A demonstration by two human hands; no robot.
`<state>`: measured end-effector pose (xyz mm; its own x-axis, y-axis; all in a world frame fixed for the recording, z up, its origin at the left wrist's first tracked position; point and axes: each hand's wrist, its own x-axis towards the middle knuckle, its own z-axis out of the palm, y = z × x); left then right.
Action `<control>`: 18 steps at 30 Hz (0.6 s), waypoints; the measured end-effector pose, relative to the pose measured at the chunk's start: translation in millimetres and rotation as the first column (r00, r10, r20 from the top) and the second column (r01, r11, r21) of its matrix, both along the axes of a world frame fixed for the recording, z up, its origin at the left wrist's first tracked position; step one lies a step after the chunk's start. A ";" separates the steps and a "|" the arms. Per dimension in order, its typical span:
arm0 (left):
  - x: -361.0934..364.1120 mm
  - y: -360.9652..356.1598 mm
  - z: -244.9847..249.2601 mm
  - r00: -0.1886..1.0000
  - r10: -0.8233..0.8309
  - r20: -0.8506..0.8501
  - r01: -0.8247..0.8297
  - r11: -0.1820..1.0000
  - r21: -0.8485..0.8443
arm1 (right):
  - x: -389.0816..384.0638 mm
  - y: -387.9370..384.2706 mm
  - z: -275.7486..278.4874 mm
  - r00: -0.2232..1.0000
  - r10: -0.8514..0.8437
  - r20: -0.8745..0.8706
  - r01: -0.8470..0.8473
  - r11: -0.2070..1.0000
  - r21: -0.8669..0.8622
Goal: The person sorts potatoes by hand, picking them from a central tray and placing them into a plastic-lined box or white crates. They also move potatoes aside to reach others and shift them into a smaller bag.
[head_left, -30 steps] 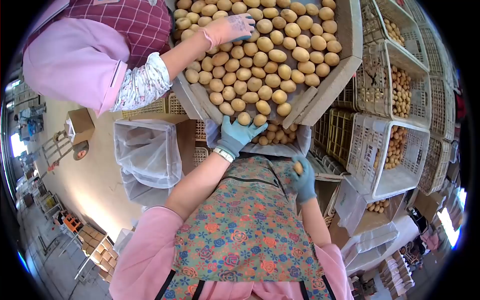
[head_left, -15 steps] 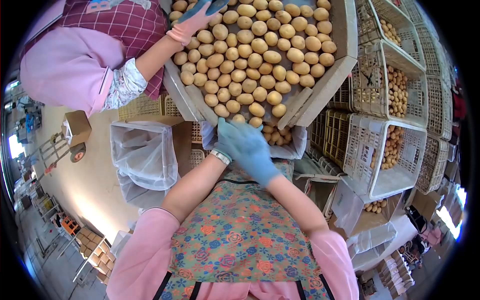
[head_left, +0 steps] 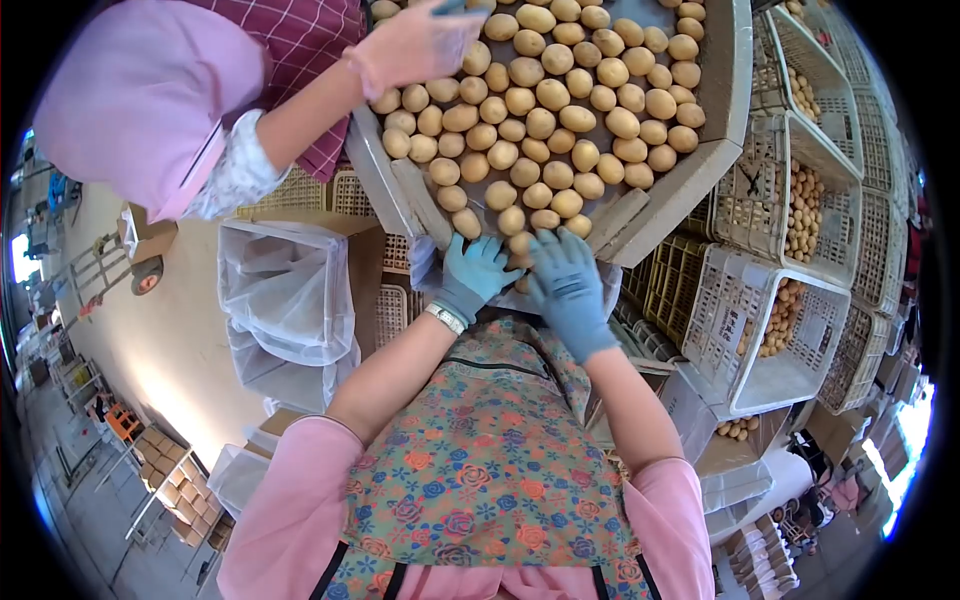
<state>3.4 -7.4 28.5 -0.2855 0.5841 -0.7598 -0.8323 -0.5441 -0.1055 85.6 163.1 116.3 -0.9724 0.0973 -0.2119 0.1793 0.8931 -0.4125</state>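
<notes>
Round, yellow-brown potatoes (head_left: 540,123) cover a sorting table with a raised wooden rim (head_left: 690,190), which narrows to an outlet near me. At the outlet's left side, my left hand (head_left: 474,274), in a blue glove, lies with fingers extended at the lowest potatoes. My right hand (head_left: 572,292), gloved alike, has its fingers spread on the right side. Between the two hands is a potato (head_left: 520,243); neither hand grips one that I can see. Beneath the outlet, a lined container (head_left: 426,268) is mostly hidden by my hands.
A co-worker's gloved hand (head_left: 425,42) reaches over the table's upper left. Left of me stands a box with a white plastic liner (head_left: 285,285). Stacked crates (head_left: 715,310) holding potatoes line the right side. A hand cart (head_left: 100,270) stands farther left.
My hands have moved apart, from overlapping at the outlet to either side of it. Potatoes at the outlet have shifted. The co-worker's hand has moved right across the table.
</notes>
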 end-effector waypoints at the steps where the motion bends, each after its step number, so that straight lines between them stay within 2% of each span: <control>1: 0.6 1.9 -3.5 1.000 0.028 -0.004 -0.028 0.999 0.027 | 0.1 13.8 -8.8 0.988 -0.061 -0.142 0.043 0.992 -0.121; 2: 2.0 4.8 -6.5 0.998 0.058 -0.007 -0.058 0.997 0.057 | -0.6 23.4 -16.5 0.989 -0.057 -0.139 0.041 0.993 -0.115; 4: -0.2 8.6 -5.5 0.997 0.069 0.022 -0.070 0.996 0.060 | -31.3 37.6 7.2 0.884 -0.281 -0.375 0.255 0.960 -0.116; 5: -1.9 10.8 -2.0 0.994 0.103 0.027 -0.105 0.989 0.109 | -45.1 31.4 1.1 0.797 -0.427 -0.427 0.426 0.899 -0.104; 6: -3.0 11.7 1.3 0.990 0.134 0.033 -0.137 0.979 0.154 | -56.5 16.7 -7.9 0.795 -0.427 -0.432 0.422 0.900 -0.113; 7: -2.9 12.5 0.5 0.983 0.106 -0.149 -0.075 0.977 0.200 | -67.7 -2.2 -18.2 0.842 -0.423 -0.334 0.475 0.875 0.090; 8: -2.1 12.9 -3.1 0.964 0.089 -0.252 -0.033 0.976 0.217 | -78.4 -20.9 -22.1 0.869 -0.438 -0.228 0.491 0.821 0.292; 10: 3.3 10.7 -4.7 0.911 0.058 -0.409 0.031 0.978 0.208 | -71.5 -64.2 -4.6 0.994 -0.105 -0.011 0.104 0.958 0.268; 12: 8.0 4.8 -3.6 0.860 0.028 -0.509 0.083 0.977 0.195 | -34.6 -105.4 -28.7 0.994 0.108 -0.011 -0.105 0.984 0.143; 13: 10.0 2.9 -4.3 0.840 0.025 -0.542 0.100 0.975 0.200 | -23.3 -106.7 -18.6 0.995 0.104 -0.004 -0.102 0.984 0.145; 15: 12.7 0.7 -5.7 0.805 0.033 -0.592 0.113 0.972 0.207 | -9.8 -100.6 3.0 0.966 0.018 -0.260 -0.048 0.993 -0.110; 16: 14.2 0.7 -8.6 0.799 0.040 -0.600 0.113 0.970 0.215 | -12.6 -92.4 13.9 0.967 0.018 -0.256 -0.046 0.993 -0.105; 18: 15.1 0.5 -13.3 0.800 0.053 -0.598 0.107 0.968 0.228 | -23.9 -72.3 27.5 0.991 -0.027 -0.130 0.025 1.000 -0.019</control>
